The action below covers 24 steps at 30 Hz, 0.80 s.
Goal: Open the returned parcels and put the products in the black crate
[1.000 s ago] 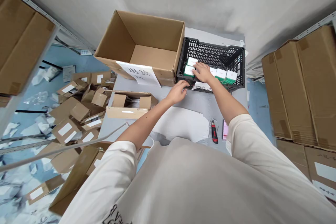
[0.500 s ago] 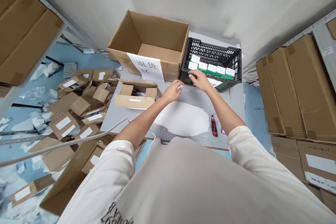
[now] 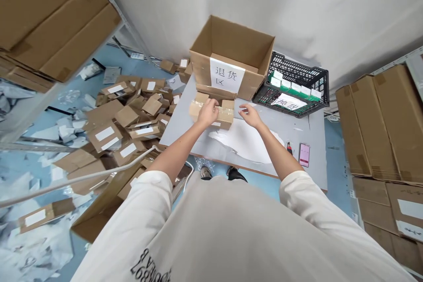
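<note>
A small cardboard box with raised flaps and clear tape on its front side stands on the table. My left hand is closed over the front edge of this box, its fingers curled inward. What lies inside is hidden behind the hand and flaps. Just right of the box, my right hand hovers with bent fingers apart and nothing in them. White paper lies flat beneath the right forearm.
Behind stands a large open carton with a paper sign, beside a black crate of green-white boxes. A phone and a red cutter lie at right. Opened cartons are heaped on the floor at left.
The view has swung left. My left hand has moved onto the small cardboard box and closed on its front edge. My right hand has moved away from the crate, toward the box.
</note>
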{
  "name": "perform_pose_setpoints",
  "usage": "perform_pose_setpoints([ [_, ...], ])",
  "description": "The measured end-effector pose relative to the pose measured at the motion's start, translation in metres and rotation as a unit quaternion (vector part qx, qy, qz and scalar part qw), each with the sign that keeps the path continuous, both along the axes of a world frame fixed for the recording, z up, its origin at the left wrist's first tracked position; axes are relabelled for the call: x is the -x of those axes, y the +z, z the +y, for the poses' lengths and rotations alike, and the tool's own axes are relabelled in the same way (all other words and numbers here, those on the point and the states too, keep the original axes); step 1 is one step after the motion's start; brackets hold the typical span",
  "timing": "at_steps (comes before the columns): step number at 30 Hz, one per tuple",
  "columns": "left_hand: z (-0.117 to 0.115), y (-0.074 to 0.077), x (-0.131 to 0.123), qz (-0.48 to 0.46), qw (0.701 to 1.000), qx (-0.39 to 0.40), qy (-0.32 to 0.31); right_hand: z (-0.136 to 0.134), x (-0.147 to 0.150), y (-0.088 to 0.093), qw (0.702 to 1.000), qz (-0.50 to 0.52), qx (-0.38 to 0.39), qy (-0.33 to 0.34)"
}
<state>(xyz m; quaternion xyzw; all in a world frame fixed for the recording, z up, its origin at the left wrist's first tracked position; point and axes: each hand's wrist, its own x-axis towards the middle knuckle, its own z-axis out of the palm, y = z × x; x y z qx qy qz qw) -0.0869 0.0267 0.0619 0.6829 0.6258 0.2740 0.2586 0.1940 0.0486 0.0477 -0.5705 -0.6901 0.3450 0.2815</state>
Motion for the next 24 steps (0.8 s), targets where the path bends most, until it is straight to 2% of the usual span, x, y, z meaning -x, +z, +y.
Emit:
perform_pose_setpoints([
  [3, -0.009, -0.009, 0.051, 0.041, 0.993, 0.028, 0.109, -0.016, 0.026, -0.019, 0.998, 0.015, 0.017, -0.057],
  [6, -0.015, -0.021, 0.084, 0.055, 0.985, 0.074, 0.143, -0.024, 0.042, -0.030, 0.998, 0.000, 0.007, -0.060],
  [9, -0.018, -0.036, 0.096, 0.031, 0.986, 0.095, 0.131, -0.024, 0.049, -0.037, 0.998, -0.028, 0.013, -0.046],
  [14, -0.019, -0.055, 0.089, -0.022, 0.994, 0.071, 0.082, -0.018, 0.053, -0.044, 0.996, -0.071, 0.043, -0.026],
  [16, -0.020, -0.055, 0.085, -0.007, 0.991, 0.084, 0.100, -0.015, 0.054, -0.045, 0.995, -0.082, 0.041, -0.037],
  [19, -0.023, -0.046, 0.084, 0.032, 0.982, 0.117, 0.141, -0.007, 0.058, -0.043, 0.994, -0.089, 0.040, -0.044],
  [24, -0.031, -0.024, 0.103, 0.053, 0.973, 0.113, 0.195, 0.018, 0.084, -0.035, 0.998, -0.055, 0.025, 0.015],
])
